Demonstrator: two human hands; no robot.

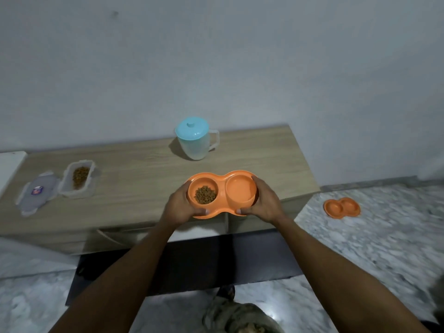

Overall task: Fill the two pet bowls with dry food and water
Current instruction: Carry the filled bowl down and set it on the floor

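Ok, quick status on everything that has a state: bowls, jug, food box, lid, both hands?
Held double bowl: gripped at both ends, kibble in its left cup; right cup shows no kibble, water unclear.
Second double bowl: on the floor, contents unclear.
Jug: upright on the cabinet, blue lid on.
Food box: open, kibble inside.
Box lid: off, lying beside the box.
Left hand: shut on the bowl.
Right hand: shut on the bowl.

Lid label (37, 190) too blurred to read; feeder's (222, 181) water level (if any) indistinct
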